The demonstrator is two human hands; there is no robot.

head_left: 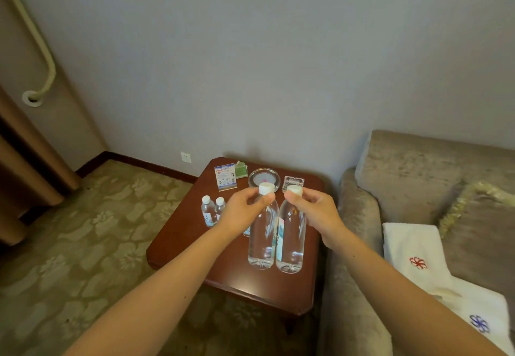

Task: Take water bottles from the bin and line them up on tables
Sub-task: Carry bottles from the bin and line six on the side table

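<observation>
Head view: two clear bottles are held side by side above the wooden table (195, 244), the left bottle (263, 233) pinched at its neck by the left hand (239, 210) and the right bottle (291, 236) by the right hand (315, 210).

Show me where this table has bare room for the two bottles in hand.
Bare wood on the table: the near-left corner, in front of the small bottles, and the strip along the near edge below the two held bottles. The back is crowded: card stand, tissue box, glass dish, ashtray.

Dim warm indoor light, soft focus, wide-angle edge distortion
</observation>
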